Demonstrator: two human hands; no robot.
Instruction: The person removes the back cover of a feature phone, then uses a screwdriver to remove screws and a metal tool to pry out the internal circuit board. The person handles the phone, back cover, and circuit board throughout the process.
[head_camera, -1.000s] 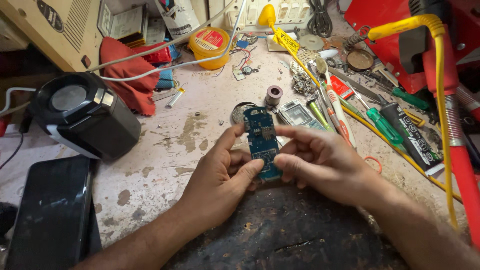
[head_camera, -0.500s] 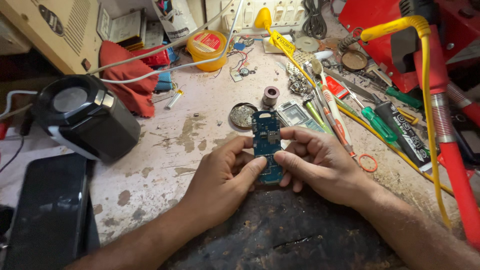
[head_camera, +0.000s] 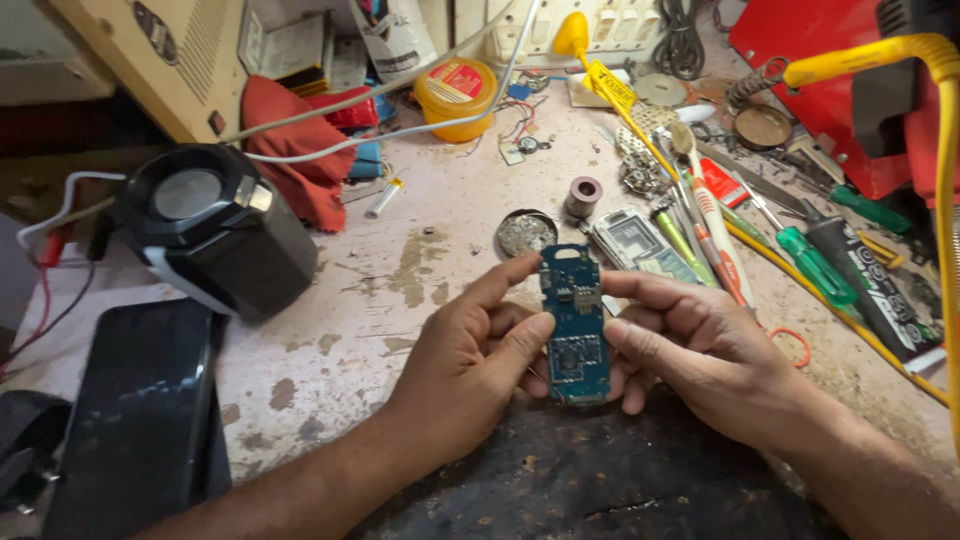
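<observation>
Worn workbench (head_camera: 330, 300), cluttered at far and right edges, barer patch mid-left.

Black box w/ round top (head_camera: 215, 225) at left, mid-depth, white cable running off it. Dark flat slab, maybe a phone or tablet (head_camera: 140, 410), lying near-left, just beside the box. Dark mat (head_camera: 600, 480) at near edge, under both wrists. Red cloth (head_camera: 300, 160) far-left of centre.

Left hand (head_camera: 470, 365) and right hand (head_camera: 700, 355) meeting at centre, roughly level. Blue circuit board (head_camera: 575, 325) held between them, lifted just above mat's far edge. Long axis near-to-far, far end w/ small notch tipped away; component side up. Left thumb pressed on board's left edge, index reaching to its far-left corner. Right fingers narrow, pinching right edge, thumb along the side. Both hands closed on board, neither clearly nearer; each has one long edge.

Containers: yellow tub (head_camera: 458, 95) far centre, red lid on, contents hidden. Round shallow tin (head_camera: 527, 233) just beyond board, open, greyish residue inside, can't tell what. Clear phone frame (head_camera: 640, 245) right of tin, nothing in it.

Small: solder spool (head_camera: 583, 196) beyond tin. Green-handled screwdriver (head_camera: 815, 265) among tools at right. Toothbrush (head_camera: 705, 210) lying near-to-far beside frame.
</observation>
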